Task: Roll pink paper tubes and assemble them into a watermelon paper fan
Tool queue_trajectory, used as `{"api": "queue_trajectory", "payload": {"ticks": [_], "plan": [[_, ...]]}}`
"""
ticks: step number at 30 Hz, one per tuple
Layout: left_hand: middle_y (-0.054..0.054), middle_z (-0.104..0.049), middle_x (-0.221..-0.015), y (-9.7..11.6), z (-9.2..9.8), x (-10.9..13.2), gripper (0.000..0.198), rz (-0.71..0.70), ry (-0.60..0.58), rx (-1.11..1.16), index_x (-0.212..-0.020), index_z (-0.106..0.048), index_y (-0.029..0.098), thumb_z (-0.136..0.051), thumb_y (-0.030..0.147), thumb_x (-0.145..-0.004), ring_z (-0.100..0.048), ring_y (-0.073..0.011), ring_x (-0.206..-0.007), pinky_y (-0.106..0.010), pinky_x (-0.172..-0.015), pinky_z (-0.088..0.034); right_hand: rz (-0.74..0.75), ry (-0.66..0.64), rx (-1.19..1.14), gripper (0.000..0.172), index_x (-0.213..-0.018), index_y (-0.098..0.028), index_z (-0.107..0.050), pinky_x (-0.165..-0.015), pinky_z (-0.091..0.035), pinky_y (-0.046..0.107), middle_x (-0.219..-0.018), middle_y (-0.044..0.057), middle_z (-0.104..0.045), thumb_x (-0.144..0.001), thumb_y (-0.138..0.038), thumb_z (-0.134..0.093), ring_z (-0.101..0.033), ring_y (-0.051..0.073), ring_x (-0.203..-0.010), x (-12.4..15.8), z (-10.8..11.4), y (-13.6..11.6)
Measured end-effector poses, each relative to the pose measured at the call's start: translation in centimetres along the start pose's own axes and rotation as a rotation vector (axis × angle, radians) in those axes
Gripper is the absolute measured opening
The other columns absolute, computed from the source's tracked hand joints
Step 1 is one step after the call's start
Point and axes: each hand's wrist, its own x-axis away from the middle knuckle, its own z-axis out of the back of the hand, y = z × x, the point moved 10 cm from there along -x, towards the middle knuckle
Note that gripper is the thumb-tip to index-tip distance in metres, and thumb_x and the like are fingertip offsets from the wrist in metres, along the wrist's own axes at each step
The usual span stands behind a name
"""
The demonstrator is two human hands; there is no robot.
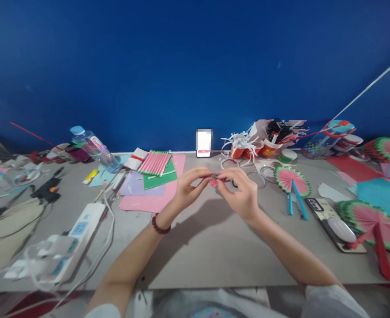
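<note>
My left hand (pixel 189 186) and my right hand (pixel 240 191) meet above the middle of the grey table (pixel 195 247). Both pinch a small pink piece (pixel 214 180) between their fingertips; it is too small to name for sure. A dark bead bracelet (pixel 159 225) sits on my left wrist. Just beyond the hands lie thin wire rings (pixel 263 174).
Pink, green and purple paper sheets (pixel 151 185) lie left of the hands, with a power strip (pixel 79 234), cables and a glue gun (pixel 47 190) farther left. A water bottle (pixel 94 148), a phone (pixel 204 142), red cups (pixel 257 150) and watermelon paper fans (pixel 292 181) stand behind and right.
</note>
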Motion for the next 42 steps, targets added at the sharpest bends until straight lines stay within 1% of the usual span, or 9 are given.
{"api": "queue_trajectory", "payload": {"ticks": [4,10,17,25,29,33,36,42], "plan": [[-0.008,-0.07,-0.09,-0.1,0.0,0.0,0.014,0.012,-0.006,0.007,-0.095,-0.066,0.019,-0.06,0.017,-0.083,-0.064,-0.0167,-0.087,-0.033,-0.079,-0.054,0.005,-0.004,-0.014,0.015,-0.083,-0.024,-0.06,-0.072,-0.053,0.032,-0.083,0.003,-0.068,-0.079,-0.01,-0.056,-0.062,0.018,-0.08,0.0,0.0,-0.1],[-0.008,-0.071,-0.092,-0.2,-0.2,-0.1,0.017,0.015,-0.024,0.048,-0.099,-0.066,0.019,-0.057,0.016,-0.085,-0.065,-0.016,-0.087,-0.032,-0.079,-0.053,0.012,0.003,-0.027,0.015,-0.083,-0.023,-0.061,-0.072,-0.052,0.032,-0.083,0.004,-0.068,-0.078,-0.01,-0.056,-0.062,0.018,-0.078,0.0,0.1,-0.1],[-0.008,-0.071,-0.092,-0.1,0.0,-0.1,0.023,-0.03,-0.01,0.068,-0.102,-0.067,0.02,-0.057,0.01,-0.084,-0.065,-0.0151,-0.086,-0.029,-0.076,-0.053,0.029,0.014,-0.038,0.017,-0.083,-0.022,-0.06,-0.07,-0.052,0.031,-0.083,0.004,-0.068,-0.076,-0.007,-0.058,-0.062,0.017,-0.078,0.2,0.2,-0.2],[-0.007,-0.071,-0.085,-0.4,0.3,-0.6,0.018,0.009,-0.016,0.143,-0.095,-0.069,0.02,-0.062,0.012,-0.081,-0.065,-0.014,-0.079,-0.027,-0.071,-0.053,0.023,-0.009,-0.064,0.016,-0.082,-0.022,-0.059,-0.069,-0.051,0.03,-0.082,0.004,-0.067,-0.077,-0.007,-0.057,-0.063,0.017,-0.079,0.0,0.1,-0.8],[-0.006,-0.071,-0.084,-0.8,0.3,-0.6,0.017,0.041,-0.024,0.179,-0.092,-0.07,0.021,-0.064,0.012,-0.079,-0.065,-0.013,-0.077,-0.026,-0.07,-0.053,-0.008,-0.014,-0.083,0.015,-0.081,-0.022,-0.059,-0.067,-0.05,0.028,-0.081,0.003,-0.067,-0.077,-0.008,-0.057,-0.063,0.016,-0.077,0.0,0.1,-0.5],[-0.006,-0.071,-0.087,-1.2,0.1,-0.4,0.014,0.074,-0.038,0.149,-0.09,-0.071,0.021,-0.064,0.014,-0.08,-0.064,-0.0136,-0.08,-0.026,-0.071,-0.053,-0.084,-0.028,-0.094,0.012,-0.08,-0.022,-0.058,-0.066,-0.049,0.027,-0.08,0.002,-0.067,-0.077,-0.01,-0.059,-0.062,0.014,-0.072,0.1,-0.1,0.5],[-0.007,-0.071,-0.085,-1.5,-0.1,-0.3,0.011,0.108,-0.056,0.136,-0.087,-0.071,0.02,-0.062,0.018,-0.081,-0.064,-0.0139,-0.078,-0.026,-0.07,-0.053,-0.136,-0.04,-0.112,0.01,-0.079,-0.021,-0.059,-0.065,-0.049,0.026,-0.079,0.002,-0.067,-0.077,-0.012,-0.06,-0.061,0.013,-0.068,0.1,-0.3,1.2],[-0.007,-0.07,-0.083,-2.5,-0.3,-0.1,0.01,0.187,-0.061,0.206,-0.084,-0.071,0.019,-0.062,0.022,-0.082,-0.064,-0.013,-0.074,-0.025,-0.064,-0.053,-0.239,-0.061,-0.201,0.006,-0.08,-0.021,-0.06,-0.069,-0.05,0.029,-0.08,0.003,-0.068,-0.077,-0.015,-0.06,-0.063,0.016,-0.074,0.4,-0.8,2.5]]}}
